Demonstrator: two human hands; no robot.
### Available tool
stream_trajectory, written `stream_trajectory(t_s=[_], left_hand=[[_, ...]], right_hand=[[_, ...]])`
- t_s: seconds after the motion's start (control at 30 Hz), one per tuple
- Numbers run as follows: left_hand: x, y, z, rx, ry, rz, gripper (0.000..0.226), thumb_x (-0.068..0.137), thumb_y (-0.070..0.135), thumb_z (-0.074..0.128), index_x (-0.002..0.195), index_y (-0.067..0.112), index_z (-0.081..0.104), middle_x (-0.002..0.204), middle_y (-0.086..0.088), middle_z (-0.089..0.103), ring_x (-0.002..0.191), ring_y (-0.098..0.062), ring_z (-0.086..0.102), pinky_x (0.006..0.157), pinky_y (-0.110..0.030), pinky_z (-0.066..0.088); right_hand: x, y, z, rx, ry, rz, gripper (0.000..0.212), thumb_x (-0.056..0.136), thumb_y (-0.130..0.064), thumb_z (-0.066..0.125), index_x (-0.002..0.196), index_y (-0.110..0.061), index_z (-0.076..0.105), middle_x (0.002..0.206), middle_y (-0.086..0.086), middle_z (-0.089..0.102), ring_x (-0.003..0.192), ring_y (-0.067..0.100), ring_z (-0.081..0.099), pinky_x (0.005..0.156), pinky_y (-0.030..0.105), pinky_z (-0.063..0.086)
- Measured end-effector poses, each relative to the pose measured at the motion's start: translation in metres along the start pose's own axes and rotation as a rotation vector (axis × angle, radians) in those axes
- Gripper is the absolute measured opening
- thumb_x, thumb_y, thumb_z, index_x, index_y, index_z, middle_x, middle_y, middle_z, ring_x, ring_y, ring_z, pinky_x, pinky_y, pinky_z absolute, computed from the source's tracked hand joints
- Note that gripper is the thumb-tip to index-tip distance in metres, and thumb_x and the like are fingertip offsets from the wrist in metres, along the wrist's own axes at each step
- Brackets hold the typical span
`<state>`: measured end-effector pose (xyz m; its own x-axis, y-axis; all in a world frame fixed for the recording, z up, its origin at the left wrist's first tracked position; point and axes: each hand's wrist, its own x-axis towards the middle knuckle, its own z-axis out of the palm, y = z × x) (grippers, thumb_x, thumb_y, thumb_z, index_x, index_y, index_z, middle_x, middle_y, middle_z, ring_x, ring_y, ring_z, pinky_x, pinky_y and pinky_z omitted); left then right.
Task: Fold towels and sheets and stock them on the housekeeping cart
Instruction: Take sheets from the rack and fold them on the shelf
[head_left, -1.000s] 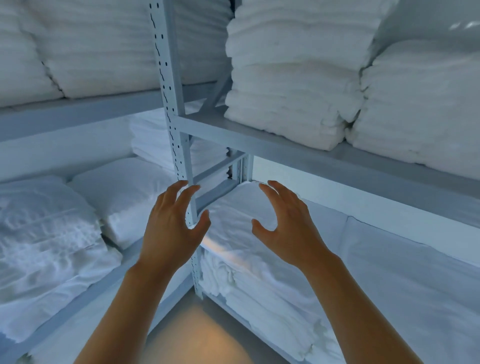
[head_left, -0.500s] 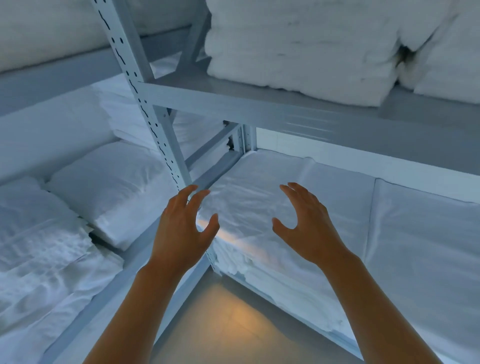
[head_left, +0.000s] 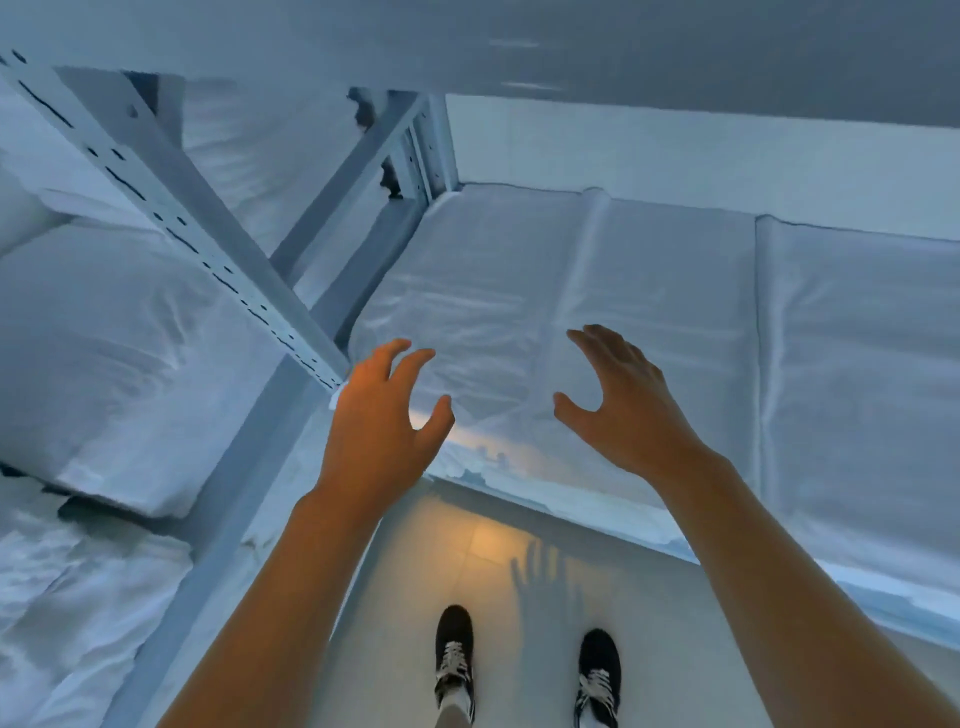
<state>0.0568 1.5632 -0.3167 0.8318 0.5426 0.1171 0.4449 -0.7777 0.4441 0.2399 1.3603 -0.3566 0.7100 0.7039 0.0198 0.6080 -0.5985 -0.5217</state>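
- Both the left hand (head_left: 382, 415) and the right hand (head_left: 623, 402) hover at frame centre, fingers spread and lightly curled, holding nothing.
- Sheets (head_left: 519, 312) lie stacked on the shelf, centre right, just beyond the fingertips.
- Risk: a one-sided grab could drag several layers off, spilling them onto the floor (head_left: 519, 597).
- Risk: the left wrist may knock the post (head_left: 208, 244).
- Count: two hands, two shoes, one post, two pillows at left; stacks seem three.

A grey metal shelving rack with a slotted upright post (head_left: 171, 228) fills most of the view. Below it there's pale tiled floor (head_left: 395, 582), lit warm in one spot, and two black lace-up sneakers (head_left: 454, 657).
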Motion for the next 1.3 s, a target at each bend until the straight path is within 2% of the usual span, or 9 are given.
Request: stream_trajectory(t_s=[0.2,0.4,0.63,0.77,0.9,0.97,1.03,1.13,1.3], left_hand=[[0.057,-0.016,0.060,0.036,-0.188,0.159,0.049,0.103,0.043,0.053,0.146,0.021,0.053,0.156,-0.004,0.045,0.141,-0.027,0.042,0.115,-0.046,0.039],[0.095,-0.014,0.135,0.120,-0.344,0.284,0.061,0.103,0.050,0.041,0.157,0.023,0.034,0.162,-0.001,0.034,0.150,-0.024,0.028,0.121,-0.046,0.029],[0.106,0.002,0.242,0.273,-0.485,0.434,0.073,0.103,0.057,0.036,0.164,0.028,0.009,0.173,-0.001,0.002,0.159,-0.026,0.002,0.123,-0.056,0.019],[0.103,-0.003,0.290,0.338,-0.550,0.445,0.075,0.103,0.063,0.029,0.165,0.031,0.001,0.173,-0.002,-0.007,0.159,-0.026,-0.005,0.125,-0.054,0.014],[0.093,-0.007,0.311,0.412,-0.535,0.436,0.081,0.100,0.069,0.028,0.164,0.032,-0.005,0.172,-0.002,-0.016,0.159,-0.026,-0.011,0.126,-0.055,0.008],[0.095,-0.003,0.311,0.419,-0.548,0.421,0.083,0.099,0.069,0.030,0.164,0.031,-0.004,0.172,-0.002,-0.014,0.159,-0.027,-0.009,0.125,-0.057,0.009],[0.096,0.007,0.308,0.416,-0.552,0.387,0.080,0.100,0.067,0.031,0.165,0.030,0.003,0.173,-0.003,-0.007,0.159,-0.028,-0.005,0.125,-0.057,0.010],[0.092,0.031,0.305,0.352,-0.495,0.392,0.070,0.102,0.060,0.034,0.162,0.026,0.021,0.172,-0.003,0.012,0.159,-0.027,0.006,0.125,-0.056,0.012],[0.079,0.080,0.313,0.239,-0.466,0.414,0.063,0.104,0.053,0.036,0.158,0.023,0.030,0.168,-0.004,0.024,0.157,-0.027,0.015,0.124,-0.053,0.018]], right_hand=[[0.011,0.038,0.043,-0.009,0.021,0.206,0.075,0.092,-0.056,0.059,0.157,-0.026,0.035,0.165,-0.001,0.031,0.150,0.022,0.030,0.120,0.046,0.028],[0.012,0.097,0.082,-0.023,0.056,0.351,0.071,0.095,-0.056,0.053,0.156,-0.024,0.036,0.165,0.002,0.030,0.152,0.026,0.027,0.119,0.050,0.028],[0.016,0.180,0.128,-0.110,0.016,0.454,0.070,0.103,-0.057,0.037,0.164,-0.028,0.015,0.173,-0.006,0.000,0.159,0.024,-0.003,0.126,0.057,0.009],[0.007,0.209,0.151,-0.217,0.045,0.492,0.071,0.105,-0.056,0.029,0.165,-0.028,0.007,0.173,-0.003,-0.004,0.159,0.023,-0.004,0.127,0.049,0.002],[0.002,0.213,0.159,-0.255,0.079,0.489,0.072,0.101,-0.059,0.022,0.165,-0.027,0.010,0.173,-0.002,0.001,0.159,0.023,0.000,0.127,0.047,0.004],[0.005,0.215,0.152,-0.255,0.061,0.477,0.072,0.101,-0.058,0.029,0.165,-0.027,0.014,0.173,0.000,0.004,0.159,0.024,0.004,0.126,0.046,0.008],[0.005,0.219,0.139,-0.252,0.064,0.499,0.071,0.101,-0.053,0.041,0.163,-0.024,0.021,0.172,0.005,0.010,0.158,0.026,0.011,0.124,0.046,0.014],[0.004,0.230,0.114,-0.262,0.136,0.665,0.067,0.100,-0.043,0.051,0.157,-0.015,0.031,0.167,0.014,0.020,0.152,0.034,0.022,0.117,0.050,0.027],[0.001,0.238,0.096,-0.303,0.129,0.790,0.062,0.098,-0.042,0.057,0.148,-0.010,0.036,0.146,0.010,0.039,0.130,0.031,0.040,0.094,0.052,0.048]])
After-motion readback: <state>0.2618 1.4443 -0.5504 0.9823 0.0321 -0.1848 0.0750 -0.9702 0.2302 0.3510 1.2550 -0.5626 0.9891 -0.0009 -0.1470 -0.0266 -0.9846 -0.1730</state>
